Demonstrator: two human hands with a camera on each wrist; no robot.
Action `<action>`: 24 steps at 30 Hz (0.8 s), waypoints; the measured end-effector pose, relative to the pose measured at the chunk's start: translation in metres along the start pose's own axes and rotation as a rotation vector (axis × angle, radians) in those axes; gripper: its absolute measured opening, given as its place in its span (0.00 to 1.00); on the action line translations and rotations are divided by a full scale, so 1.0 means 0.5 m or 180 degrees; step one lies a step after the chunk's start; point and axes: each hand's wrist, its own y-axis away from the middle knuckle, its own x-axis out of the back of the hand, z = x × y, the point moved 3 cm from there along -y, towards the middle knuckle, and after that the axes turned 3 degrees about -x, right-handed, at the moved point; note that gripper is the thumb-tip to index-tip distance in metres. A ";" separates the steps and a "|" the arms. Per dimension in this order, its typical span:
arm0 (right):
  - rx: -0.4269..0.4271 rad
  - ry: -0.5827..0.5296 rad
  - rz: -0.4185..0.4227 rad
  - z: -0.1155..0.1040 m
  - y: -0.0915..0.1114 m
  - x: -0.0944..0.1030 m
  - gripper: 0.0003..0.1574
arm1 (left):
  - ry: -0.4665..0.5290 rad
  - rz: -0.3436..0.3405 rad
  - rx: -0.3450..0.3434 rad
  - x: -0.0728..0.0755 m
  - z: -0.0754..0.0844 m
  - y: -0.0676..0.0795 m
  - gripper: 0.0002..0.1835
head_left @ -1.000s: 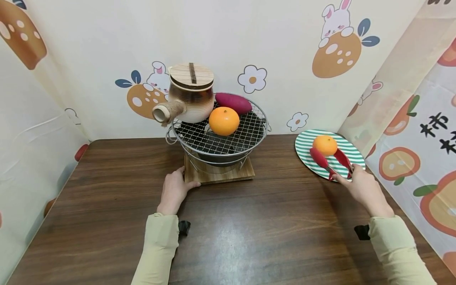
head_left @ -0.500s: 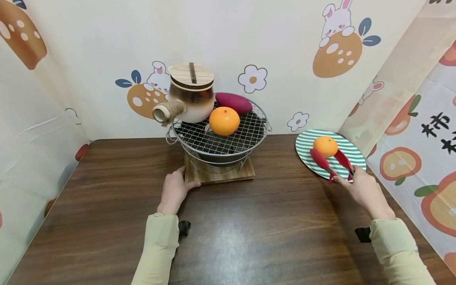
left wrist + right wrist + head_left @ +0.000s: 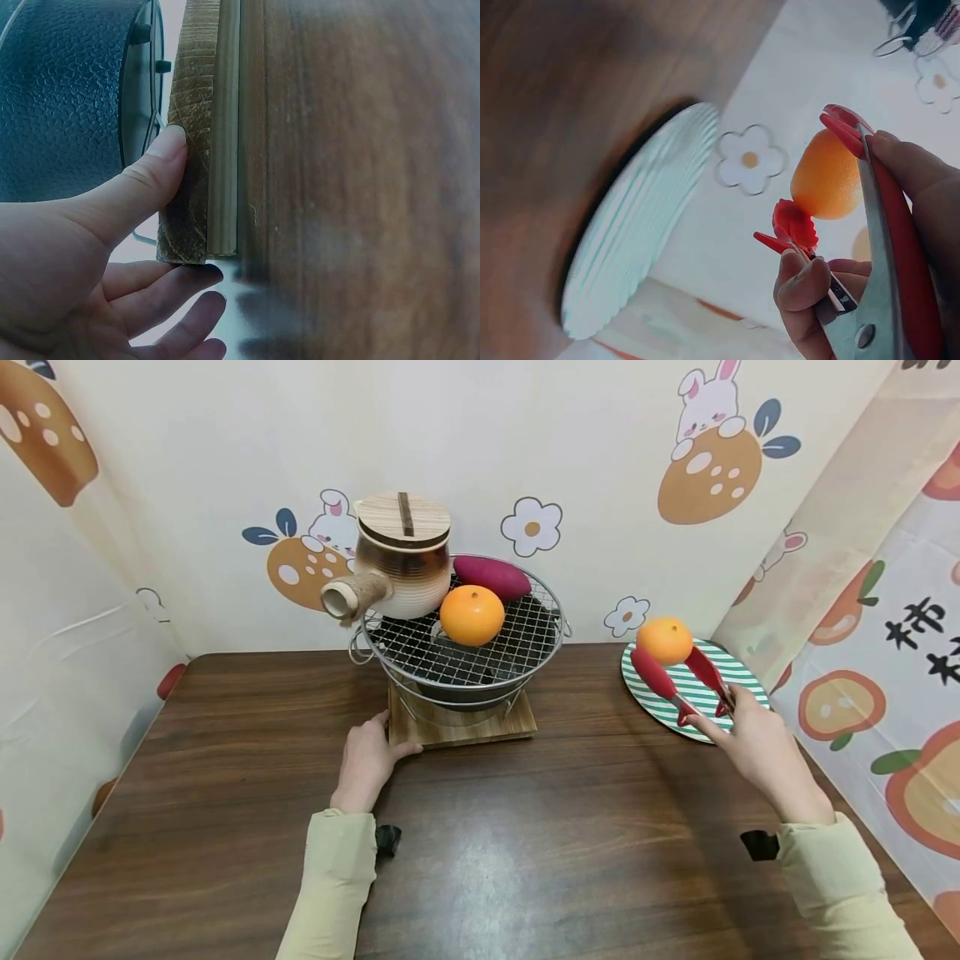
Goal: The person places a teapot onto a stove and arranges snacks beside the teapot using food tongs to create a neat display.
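Observation:
My right hand [image 3: 759, 752] grips red-tipped metal tongs [image 3: 889, 247]. Between the tong heads an orange [image 3: 664, 641] is clasped, raised off the green-and-white striped plate [image 3: 705, 693]; the right wrist view shows the orange [image 3: 827, 176] apart from the plate. My left hand [image 3: 367, 762] holds the front left corner of a wooden board [image 3: 457, 731], thumb along its front edge and fingers at its left side. On that board stands a round grill [image 3: 517, 652]. Its wire mesh carries a lidded clay pot [image 3: 411, 568], another orange [image 3: 472, 615] and a purple sweet potato [image 3: 492, 578].
The brown wooden table [image 3: 510, 852] reaches back to a patterned cloth wall [image 3: 592, 452]. Another cloth side [image 3: 900, 693] runs along the table's right edge, close to the plate. The pot's handle [image 3: 352, 595] sticks out to the left, past the grill rim.
The tongs have lifted the orange off the plate and moved slightly left with it. My right hand has risen with them. My left hand stays at the board.

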 end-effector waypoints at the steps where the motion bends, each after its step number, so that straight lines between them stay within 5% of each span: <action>1: 0.0050 -0.0015 0.0041 -0.008 0.001 0.004 0.44 | 0.0004 0.0005 -0.0006 0.000 0.000 0.000 0.45; 7: 0.0301 -0.0026 0.0191 -0.056 0.010 0.028 0.50 | 0.0018 0.0045 -0.0059 0.001 0.001 0.001 0.44; 24: 0.0627 -0.0039 0.0285 -0.159 0.022 0.073 0.48 | 0.0033 0.0015 -0.0016 0.001 0.001 0.001 0.44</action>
